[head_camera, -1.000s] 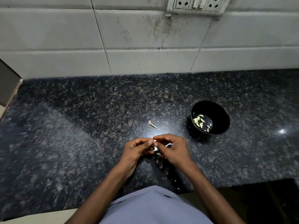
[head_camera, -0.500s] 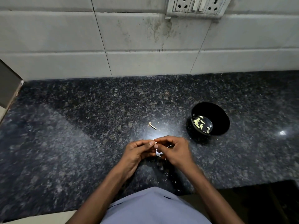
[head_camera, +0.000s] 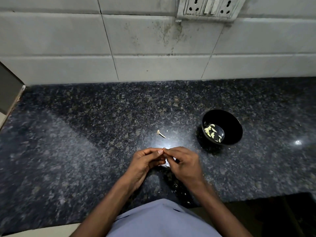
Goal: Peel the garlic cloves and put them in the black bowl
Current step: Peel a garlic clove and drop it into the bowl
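Note:
My left hand (head_camera: 145,161) and my right hand (head_camera: 183,162) meet fingertip to fingertip just above the counter's front middle. Between them they pinch a small garlic clove (head_camera: 165,159); only a pale sliver of it and its skin shows between the fingers. The black bowl (head_camera: 236,132) stands on the counter to the right of my hands, a little farther back. Several peeled cloves (head_camera: 212,132) lie in its bottom.
A dry garlic stem (head_camera: 160,133) lies on the dark speckled granite counter (head_camera: 85,142) behind my hands. Bits of skin (head_camera: 177,184) are scattered near the front edge. A tiled wall with a socket plate (head_camera: 209,7) rises at the back. A box corner (head_camera: 8,96) juts in at left.
Both hands have stayed in place, their fingers shifting slightly on the clove; less white skin shows below them now.

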